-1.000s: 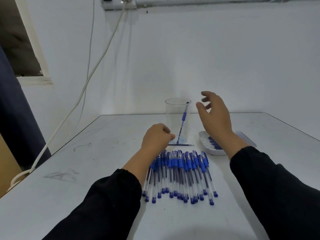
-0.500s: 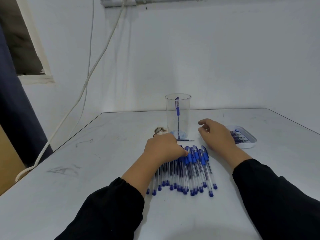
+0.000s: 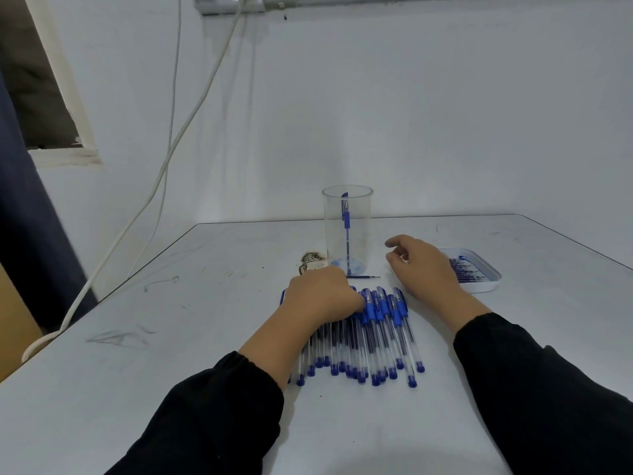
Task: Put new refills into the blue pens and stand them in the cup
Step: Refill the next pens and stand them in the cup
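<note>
Pens (image 3: 373, 334) clear-barrelled, blue-capped; left hand (image 3: 322, 296) curled gripping them; right hand (image 3: 423, 265) relaxed, empty.

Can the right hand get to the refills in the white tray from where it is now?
Probably yes. The right hand hangs empty, fingers loosely curled, just left of the white tray, its wrist over the tray's near-left edge. The refills lie uncovered, and nothing stands between them and the hand.
</note>
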`<state>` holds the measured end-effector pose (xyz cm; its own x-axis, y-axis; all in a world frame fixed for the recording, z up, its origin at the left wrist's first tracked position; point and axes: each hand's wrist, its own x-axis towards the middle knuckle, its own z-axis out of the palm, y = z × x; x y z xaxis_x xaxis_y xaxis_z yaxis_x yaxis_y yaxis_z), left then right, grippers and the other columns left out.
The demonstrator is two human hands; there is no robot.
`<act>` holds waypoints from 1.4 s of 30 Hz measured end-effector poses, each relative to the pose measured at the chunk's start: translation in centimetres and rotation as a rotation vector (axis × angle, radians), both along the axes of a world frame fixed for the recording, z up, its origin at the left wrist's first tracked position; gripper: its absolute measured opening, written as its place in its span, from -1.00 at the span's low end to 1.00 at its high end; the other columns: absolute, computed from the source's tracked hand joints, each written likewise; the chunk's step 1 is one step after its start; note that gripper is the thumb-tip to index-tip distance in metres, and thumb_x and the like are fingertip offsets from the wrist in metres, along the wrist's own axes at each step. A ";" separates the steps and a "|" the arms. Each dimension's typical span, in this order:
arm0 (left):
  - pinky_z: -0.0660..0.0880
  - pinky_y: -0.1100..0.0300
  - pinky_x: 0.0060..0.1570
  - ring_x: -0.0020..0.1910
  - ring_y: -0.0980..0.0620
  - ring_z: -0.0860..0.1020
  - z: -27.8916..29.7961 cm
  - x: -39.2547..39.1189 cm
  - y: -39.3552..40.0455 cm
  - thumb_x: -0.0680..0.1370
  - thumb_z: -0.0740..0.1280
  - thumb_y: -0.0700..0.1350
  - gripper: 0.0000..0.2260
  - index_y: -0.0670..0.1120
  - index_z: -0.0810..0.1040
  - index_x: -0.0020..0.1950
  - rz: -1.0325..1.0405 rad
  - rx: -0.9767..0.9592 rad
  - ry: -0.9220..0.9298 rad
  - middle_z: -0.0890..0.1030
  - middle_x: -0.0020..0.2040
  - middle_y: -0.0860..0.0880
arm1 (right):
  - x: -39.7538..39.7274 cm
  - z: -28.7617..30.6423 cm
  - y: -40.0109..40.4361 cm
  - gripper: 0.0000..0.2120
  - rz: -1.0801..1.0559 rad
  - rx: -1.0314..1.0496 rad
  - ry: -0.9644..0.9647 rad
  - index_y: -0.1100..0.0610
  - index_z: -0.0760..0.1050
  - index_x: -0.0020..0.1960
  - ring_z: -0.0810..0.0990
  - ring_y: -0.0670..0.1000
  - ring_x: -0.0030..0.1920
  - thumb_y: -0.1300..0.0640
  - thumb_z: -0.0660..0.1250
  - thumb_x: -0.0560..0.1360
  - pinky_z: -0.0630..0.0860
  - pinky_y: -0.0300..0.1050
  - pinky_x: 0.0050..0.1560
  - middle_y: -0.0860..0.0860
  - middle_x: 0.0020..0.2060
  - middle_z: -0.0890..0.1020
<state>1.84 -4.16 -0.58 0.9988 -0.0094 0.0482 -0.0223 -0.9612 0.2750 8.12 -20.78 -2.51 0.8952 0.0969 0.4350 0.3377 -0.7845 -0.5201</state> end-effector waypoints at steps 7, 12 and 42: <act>0.29 0.20 -0.33 -0.35 0.03 0.40 0.1 -0.1 0.0 0.41 0.31 0.06 -0.73 -0.05 0.30 -0.34 -0.018 0.013 -0.012 0.41 -0.37 0.02 | -0.8 1.1 1.1 -0.88 0.198 0.062 0.135 -0.11 0.61 -0.21 0.49 -0.20 -0.13 -0.10 0.39 0.45 0.44 -0.03 0.12 -0.24 -0.20 0.59; 0.32 0.20 -0.32 -0.31 -0.01 0.46 0.3 -0.2 0.0 0.39 0.33 0.04 -0.73 -0.04 0.30 -0.34 -0.019 -0.018 0.019 0.39 -0.38 0.02 | -1.5 1.5 2.7 -0.76 0.251 -0.097 0.266 -0.08 0.66 -0.21 0.55 -0.12 -0.11 -0.23 0.40 0.40 0.46 -0.10 -0.04 -0.14 -0.18 0.65; 0.42 0.26 -0.21 -0.29 0.08 0.52 1.5 -1.2 1.5 0.49 0.35 0.13 -0.66 -0.17 0.63 -0.09 -0.059 -0.767 0.060 0.68 -0.25 -0.05 | -1.3 2.1 3.3 -0.73 0.117 0.394 0.217 0.12 0.43 -0.33 0.16 -0.01 -0.48 -0.02 0.32 0.45 0.18 -0.06 -0.27 -0.11 -0.61 0.16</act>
<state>0.67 -2.68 0.93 0.9988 -0.0486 0.0090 -0.0321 -0.4990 0.8660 6.81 -17.50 -0.45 0.9626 0.0672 0.2625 0.2622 -0.4759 -0.8395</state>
